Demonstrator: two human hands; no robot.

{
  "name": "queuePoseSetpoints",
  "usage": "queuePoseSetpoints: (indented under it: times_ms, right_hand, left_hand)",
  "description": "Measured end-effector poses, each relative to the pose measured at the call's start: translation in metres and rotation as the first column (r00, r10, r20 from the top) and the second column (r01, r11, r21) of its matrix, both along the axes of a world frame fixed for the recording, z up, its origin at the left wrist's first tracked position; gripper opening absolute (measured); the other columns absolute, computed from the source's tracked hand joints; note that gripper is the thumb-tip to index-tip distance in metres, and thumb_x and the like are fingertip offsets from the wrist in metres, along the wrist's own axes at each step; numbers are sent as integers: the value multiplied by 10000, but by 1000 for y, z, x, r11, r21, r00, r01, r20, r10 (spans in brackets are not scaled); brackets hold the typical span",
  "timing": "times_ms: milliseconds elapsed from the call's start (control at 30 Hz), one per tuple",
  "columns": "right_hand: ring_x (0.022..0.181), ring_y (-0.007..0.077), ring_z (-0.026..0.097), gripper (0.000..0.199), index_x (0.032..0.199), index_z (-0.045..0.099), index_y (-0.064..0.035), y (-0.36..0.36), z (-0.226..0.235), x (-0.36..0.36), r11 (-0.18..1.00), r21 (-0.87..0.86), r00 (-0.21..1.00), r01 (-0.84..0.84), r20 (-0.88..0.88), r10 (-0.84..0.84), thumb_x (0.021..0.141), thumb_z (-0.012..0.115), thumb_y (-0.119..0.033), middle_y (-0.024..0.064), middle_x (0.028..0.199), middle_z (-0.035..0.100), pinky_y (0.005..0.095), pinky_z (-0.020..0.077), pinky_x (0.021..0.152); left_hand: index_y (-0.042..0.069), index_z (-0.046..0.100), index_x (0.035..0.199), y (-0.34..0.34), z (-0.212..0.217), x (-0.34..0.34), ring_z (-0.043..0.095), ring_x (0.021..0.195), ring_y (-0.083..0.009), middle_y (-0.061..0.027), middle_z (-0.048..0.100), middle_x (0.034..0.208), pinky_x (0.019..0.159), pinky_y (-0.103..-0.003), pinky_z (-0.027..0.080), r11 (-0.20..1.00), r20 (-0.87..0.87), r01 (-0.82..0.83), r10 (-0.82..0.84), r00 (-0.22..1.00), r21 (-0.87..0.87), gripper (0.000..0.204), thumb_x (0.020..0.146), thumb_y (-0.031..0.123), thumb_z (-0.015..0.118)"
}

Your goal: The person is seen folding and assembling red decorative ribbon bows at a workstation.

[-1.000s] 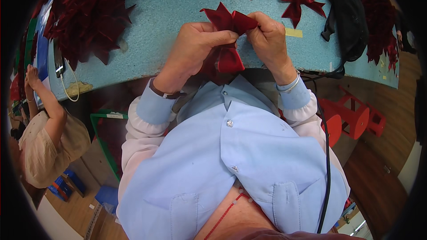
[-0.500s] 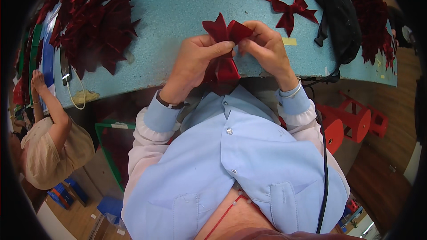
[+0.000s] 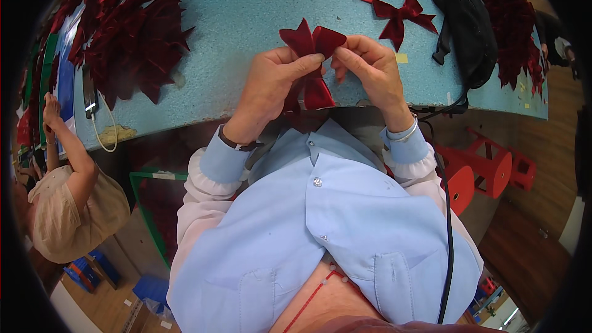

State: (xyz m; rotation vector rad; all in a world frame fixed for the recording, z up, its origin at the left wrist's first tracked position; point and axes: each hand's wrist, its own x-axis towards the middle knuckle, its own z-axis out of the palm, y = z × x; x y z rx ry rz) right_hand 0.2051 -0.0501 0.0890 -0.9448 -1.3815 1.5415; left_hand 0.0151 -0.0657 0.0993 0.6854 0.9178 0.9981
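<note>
A dark red velvet bow [image 3: 316, 94] is held up above the table's near edge, its tails pointing away from me and its loops toward me. My left hand [image 3: 269, 80] pinches the bow's middle, thumb lying across it. My right hand [image 3: 374, 73] is at the bow's right tail, thumb and index finger closed together at its edge. Whether something thin is between those fingertips is too small to make out. Beyond my right hand, a second red bow [image 3: 404, 17] lies on the table with a strip of ribbon leading off it.
The blue table [image 3: 234, 0] carries a large heap of red bows [image 3: 132, 43] at left and another pile [image 3: 509, 31] at far right. A black pouch [image 3: 467, 31] lies right of my hands. Red stools [image 3: 487, 169] stand below. Another person [image 3: 77, 203] works at left.
My right hand has shifted slightly, its fingertips now drawn together beside the bow's right tail. The left hand keeps its grip on the bow.
</note>
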Motion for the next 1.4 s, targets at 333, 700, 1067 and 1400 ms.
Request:
queuePoseSetpoints:
  times_ms: [333,700,1067,1400]
  right_hand:
    - [659,81,566,206,1001,586,17,2,13,-7,960,181,976,212,19,-218,869,596,-140,41,798,614,195,449,562]
    - [565,65,520,195,869,611,17,19,27,21,955,-119,962,273,17,-273,884,587,-176,12,690,596,180,416,521]
    - [788,132,565,140,811,574,14,-24,67,29,723,686,887,81,281,-366,791,665,-90,86,891,590,254,457,676]
    - [779,99,525,126,755,558,5,-2,37,38,941,316,958,119,213,-192,789,652,-71,53,915,591,219,424,654]
  left_hand:
    - [-33,633,894,-1,3,13,612,688,-123,-83,651,800,631,-234,494,995,-52,101,-100,994,2,171,793,99,676]
    - [-25,626,869,8,25,38,613,684,-127,-85,650,798,633,-243,506,992,-70,117,-114,991,50,148,806,102,668]
    - [-22,560,978,9,40,53,603,793,-119,-78,640,860,698,-240,479,991,55,-125,123,991,44,223,849,147,628]
    - [1,528,981,22,27,53,592,786,-122,-67,623,845,704,-242,469,980,26,45,-51,998,196,304,733,22,701]
